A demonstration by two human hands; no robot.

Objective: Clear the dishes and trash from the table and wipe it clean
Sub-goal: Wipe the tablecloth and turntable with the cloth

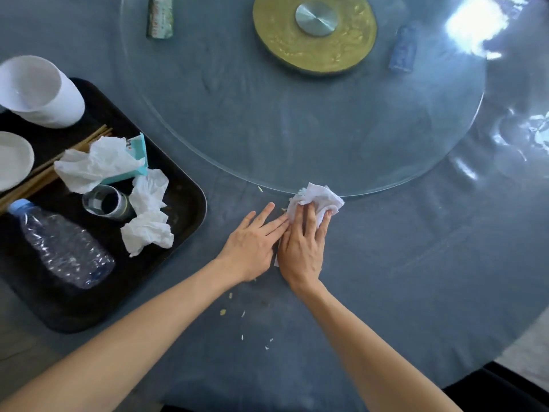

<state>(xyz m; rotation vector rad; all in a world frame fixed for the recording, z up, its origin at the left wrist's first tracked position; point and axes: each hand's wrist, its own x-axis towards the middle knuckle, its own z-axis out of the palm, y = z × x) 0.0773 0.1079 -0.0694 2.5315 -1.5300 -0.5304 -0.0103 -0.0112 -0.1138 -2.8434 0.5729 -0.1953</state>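
Two hands work side by side on the blue-grey counter [386, 278], just below the rim of the round glass turntable [297, 120]. The right hand [303, 248] lies flat on a white crumpled cloth [318, 199], fingers spread and pressing it down rather than curled round it; the cloth's frayed upper edge touches the turntable's rim. The left hand [252, 248] rests flat just beside it, fingers straight, grip wide and holding nothing. Small pale crumbs [223, 312] lie scattered on the counter between the forearms (a few more sit near the cloth). To the left, a dark tray [184, 221] holds the cleared things: a crushed clear plastic bottle [65, 248] with a blue cap lying on its side, a glass tumbler [105, 202] tipped over, several crumpled white tissues [148, 230], a teal tissue packet [138, 157], wooden chopsticks [86, 141], a white cup [38, 90] and a white dish [13, 159]. On the turntable stand a gold disc [315, 37] with a metal hub and two small containers, their labels too blurred to read.
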